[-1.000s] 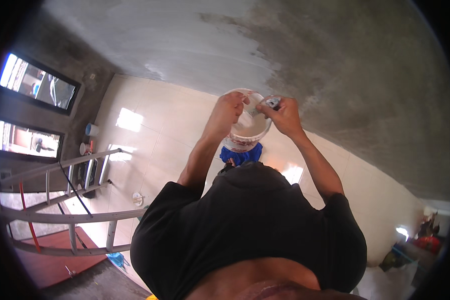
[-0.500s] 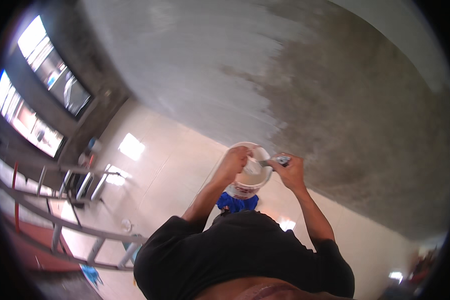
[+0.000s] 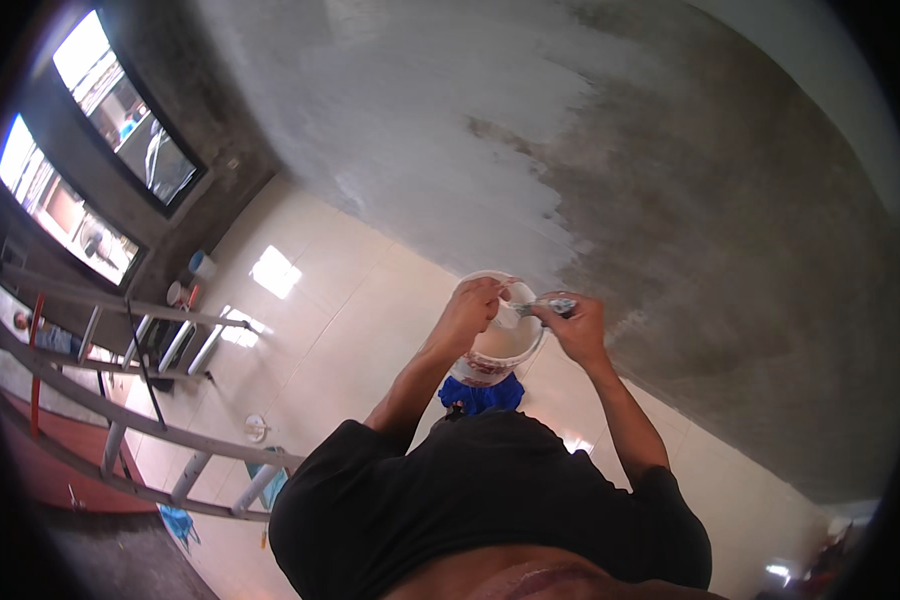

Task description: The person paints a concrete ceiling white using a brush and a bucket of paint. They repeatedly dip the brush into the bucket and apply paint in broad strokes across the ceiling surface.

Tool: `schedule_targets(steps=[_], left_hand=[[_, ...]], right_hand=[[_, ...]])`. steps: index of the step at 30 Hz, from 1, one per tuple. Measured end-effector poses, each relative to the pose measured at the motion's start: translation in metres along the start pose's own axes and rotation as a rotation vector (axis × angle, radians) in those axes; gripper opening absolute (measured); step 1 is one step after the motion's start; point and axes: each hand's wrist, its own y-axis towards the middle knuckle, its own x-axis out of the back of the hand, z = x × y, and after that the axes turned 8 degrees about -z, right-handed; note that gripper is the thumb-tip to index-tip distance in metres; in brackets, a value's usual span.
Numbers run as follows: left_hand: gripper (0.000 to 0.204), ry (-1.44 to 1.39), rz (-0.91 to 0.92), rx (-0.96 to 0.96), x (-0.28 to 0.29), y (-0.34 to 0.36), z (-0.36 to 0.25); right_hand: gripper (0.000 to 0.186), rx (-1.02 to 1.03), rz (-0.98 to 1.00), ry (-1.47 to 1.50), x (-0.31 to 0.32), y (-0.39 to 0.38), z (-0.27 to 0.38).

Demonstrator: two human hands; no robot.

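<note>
A white bucket (image 3: 487,367) with red markings and pale contents sits above a blue cloth-like bundle (image 3: 489,397). My left hand (image 3: 471,313) is closed at the bucket's upper left, fingers curled by a white piece whose nature I cannot make out. My right hand (image 3: 579,327) grips a grey-handled putty knife (image 3: 552,306), its tip at that white piece over the bucket. The wall (image 3: 701,229) beyond is pale grey in part and darker in the rest.
An aluminium ladder (image 3: 186,437) lies across the left side, near a red-brown panel (image 3: 85,490). Small containers (image 3: 202,265) stand by the wall under two windows (image 3: 128,124). A person (image 3: 32,331) shows at the far left. Assorted items (image 3: 835,553) sit at the lower right.
Over the last second the view has tilted, so my hands and bucket appear lower and more wall shows. Both hands remain at the bucket, and the knife lies more level.
</note>
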Motion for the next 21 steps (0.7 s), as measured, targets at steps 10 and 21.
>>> schedule_targets(steps=[10,21], left_hand=[[0.021,-0.141,-0.028,0.215,-0.003,0.003,-0.009],[0.022,-0.153,0.035,0.218,-0.003,0.007,-0.006]], right_hand=[[0.018,0.513,-0.15,-0.474,-0.006,-0.008,0.004],[0.018,-0.24,0.113,0.066,-0.016,-0.017,-0.012]])
